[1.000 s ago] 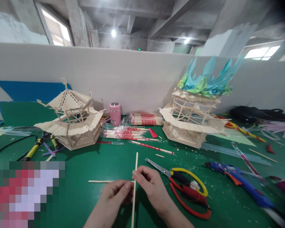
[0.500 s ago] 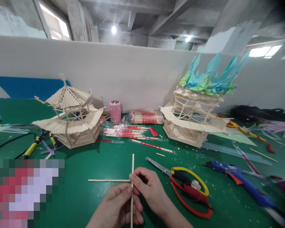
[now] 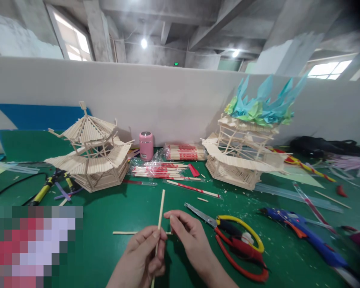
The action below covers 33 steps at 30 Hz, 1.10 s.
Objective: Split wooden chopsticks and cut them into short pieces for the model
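My left hand (image 3: 147, 250) is closed around a thin pale wooden chopstick (image 3: 161, 206), pinched between thumb and fingers. The chopstick points up and away, leaning slightly right, and its lower end runs below the hand. Just to the right, my right hand (image 3: 187, 236) has its fingers bent and its thumb near the index finger. It is apart from the held chopstick, and nothing shows in its grasp. A second chopstick (image 3: 124, 233) lies crosswise on the green table (image 3: 99, 216), partly hidden behind my left hand.
Scissors (image 3: 228, 232) and a blue glue gun (image 3: 300, 224) lie at right. Two stick-built pavilions (image 3: 91, 160) (image 3: 237, 158) stand behind, the right one topped with blue paper. Between them are a pink bottle (image 3: 146, 146) and wrapped chopsticks (image 3: 186, 153). Yellow-black pliers (image 3: 43, 191) lie left.
My right hand has let go of the upright chopstick and moved slightly away from it. My left hand has shifted a little left with the chopstick, which now tilts more. The view has tipped up slightly.
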Available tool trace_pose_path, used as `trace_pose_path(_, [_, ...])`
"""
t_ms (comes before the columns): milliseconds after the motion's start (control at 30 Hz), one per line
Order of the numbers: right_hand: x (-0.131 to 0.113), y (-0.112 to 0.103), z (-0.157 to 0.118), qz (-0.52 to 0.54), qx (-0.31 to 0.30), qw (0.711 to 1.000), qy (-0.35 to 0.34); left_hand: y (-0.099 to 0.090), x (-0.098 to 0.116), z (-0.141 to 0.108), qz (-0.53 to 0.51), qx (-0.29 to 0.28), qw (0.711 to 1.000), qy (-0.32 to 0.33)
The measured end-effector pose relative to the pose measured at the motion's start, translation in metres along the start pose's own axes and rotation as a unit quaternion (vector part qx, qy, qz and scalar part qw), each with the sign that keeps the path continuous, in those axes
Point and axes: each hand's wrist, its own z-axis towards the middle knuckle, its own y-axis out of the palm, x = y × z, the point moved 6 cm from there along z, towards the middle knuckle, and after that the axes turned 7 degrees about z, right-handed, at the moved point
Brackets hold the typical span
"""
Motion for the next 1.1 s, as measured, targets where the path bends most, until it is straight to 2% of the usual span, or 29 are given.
trace_pose_path(167, [-0.006,-0.013,0.003,-0.019,0.063,0.998,-0.006,-0.01,0.013,0.003,-0.031,0.049,0.998,0.02])
trace_pose_path(400, [-0.023,-0.016,0.007,-0.103,0.052,0.993,-0.024,-0.009,0.018,0.007,-0.015,0.05,0.998,0.023])
trace_pose_path(500, [-0.031,-0.014,0.01,-0.139,0.033,0.988,-0.056,-0.01,0.019,0.013,0.022,0.046,0.999,0.017])
trace_pose_path(567, [-0.041,-0.01,0.01,-0.203,0.015,0.972,-0.115,-0.012,0.02,0.017,0.054,0.044,0.997,0.016])
trace_pose_path(667, [-0.057,0.001,0.007,-0.324,-0.031,0.92,-0.217,-0.015,0.021,0.021,0.116,0.044,0.992,0.021])
trace_pose_path(767, [-0.06,0.009,0.007,-0.401,-0.078,0.878,-0.25,-0.017,0.027,0.022,0.195,0.048,0.978,0.052])
trace_pose_path(833, [-0.059,0.01,0.009,-0.409,-0.077,0.872,-0.259,-0.019,0.032,0.02,0.241,0.054,0.965,0.084])
trace_pose_path(867, [-0.058,0.009,0.01,-0.402,-0.064,0.875,-0.262,-0.02,0.037,0.019,0.284,0.062,0.95,0.115])
trace_pose_path(900, [-0.056,0.007,0.011,-0.393,-0.047,0.88,-0.262,-0.02,0.043,0.017,0.349,0.072,0.921,0.159])
trace_pose_path(967, [-0.052,0.005,0.012,-0.379,-0.017,0.887,-0.263,-0.021,0.051,0.012,0.485,0.094,0.832,0.251])
trace_pose_path(1033, [-0.05,0.004,0.01,-0.379,0.0,0.881,-0.284,-0.021,0.053,0.007,0.625,0.116,0.693,0.341])
trace_pose_path(1067, [-0.05,0.004,0.008,-0.384,0.006,0.873,-0.299,-0.02,0.051,0.005,0.686,0.128,0.606,0.381])
trace_pose_path(1100, [-0.05,0.005,0.006,-0.393,0.011,0.864,-0.315,-0.019,0.047,0.003,0.744,0.141,0.501,0.42])
